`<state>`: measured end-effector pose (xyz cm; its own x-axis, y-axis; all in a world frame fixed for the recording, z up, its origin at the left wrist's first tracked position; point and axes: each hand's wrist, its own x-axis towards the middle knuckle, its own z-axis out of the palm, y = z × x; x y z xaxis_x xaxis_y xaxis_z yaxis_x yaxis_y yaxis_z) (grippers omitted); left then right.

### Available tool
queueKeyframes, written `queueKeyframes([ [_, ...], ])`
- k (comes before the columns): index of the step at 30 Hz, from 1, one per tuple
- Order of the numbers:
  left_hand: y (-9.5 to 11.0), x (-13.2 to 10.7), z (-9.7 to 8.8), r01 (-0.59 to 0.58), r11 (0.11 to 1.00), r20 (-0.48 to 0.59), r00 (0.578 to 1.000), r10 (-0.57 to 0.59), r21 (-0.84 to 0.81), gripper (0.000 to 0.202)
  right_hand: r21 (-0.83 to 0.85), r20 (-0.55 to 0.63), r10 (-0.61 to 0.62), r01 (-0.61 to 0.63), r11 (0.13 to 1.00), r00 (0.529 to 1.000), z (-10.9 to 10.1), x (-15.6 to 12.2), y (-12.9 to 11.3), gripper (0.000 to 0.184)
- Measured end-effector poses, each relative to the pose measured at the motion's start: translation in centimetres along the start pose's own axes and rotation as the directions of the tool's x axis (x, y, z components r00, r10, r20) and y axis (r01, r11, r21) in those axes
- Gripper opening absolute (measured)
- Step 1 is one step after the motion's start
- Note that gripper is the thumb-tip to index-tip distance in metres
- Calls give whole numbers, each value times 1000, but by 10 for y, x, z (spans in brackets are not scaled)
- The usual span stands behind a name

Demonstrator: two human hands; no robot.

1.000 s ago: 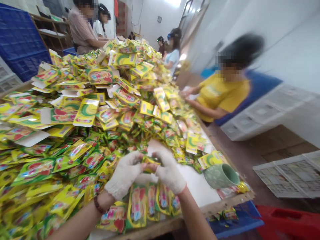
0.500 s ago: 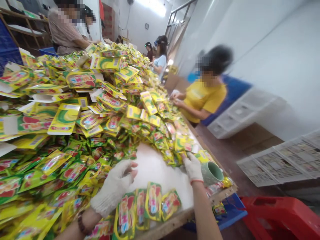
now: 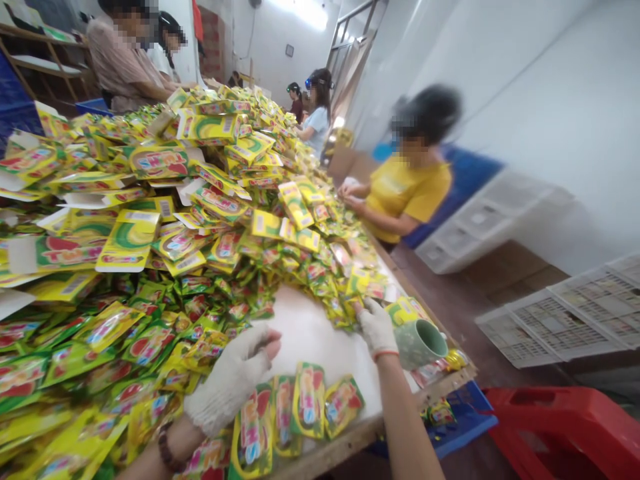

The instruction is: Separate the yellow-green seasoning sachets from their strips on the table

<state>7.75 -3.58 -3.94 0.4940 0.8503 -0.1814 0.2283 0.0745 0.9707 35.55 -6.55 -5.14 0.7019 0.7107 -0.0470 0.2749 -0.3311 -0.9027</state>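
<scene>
Four glossy yellow-and-green watermelon-print sachets (image 3: 309, 400) lie face up, side by side along the near edge of the white tabletop (image 3: 305, 320), the rightmost leaning rightward. Loose sachets (image 3: 150, 343), several showing red melon slices and pastel lettering, overlap at odd angles to their left; others bunch beyond the bare white patch.

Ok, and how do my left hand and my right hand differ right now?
Your left hand has a dark beaded bracelet above the cuff; your right hand has an orange band at its cuff. The left hand is half-curled beside the white work surface, while the right hand reaches to yellow-green packets near the speckled green cup. Both wear white gloves.
</scene>
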Motion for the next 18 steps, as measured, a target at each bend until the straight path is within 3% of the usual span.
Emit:
queueKeyframes([
  [5,4,-3,0,5,1000,1,1000,-5,10,29,26,6,46,-46,999,999,15,20,3,43],
  [11,4,-3,1,6,999,-11,1000,-5,50,27,66,27,38,-40,997,999,14,22,6,51],
  [16,-8,2,1,-8,998,-28,1000,6,-64,32,64,35,-173,171,983,984,2,-8,-22,38],
  [17,-8,5,-2,11,992,-16,1000,-13,-127,37,52,50,-266,263,963,963,-1,-18,-30,30],
  [18,-5,9,-6,31,982,-8,999,-33,-188,42,-29,96,-437,442,897,894,-2,-28,-37,24],
])
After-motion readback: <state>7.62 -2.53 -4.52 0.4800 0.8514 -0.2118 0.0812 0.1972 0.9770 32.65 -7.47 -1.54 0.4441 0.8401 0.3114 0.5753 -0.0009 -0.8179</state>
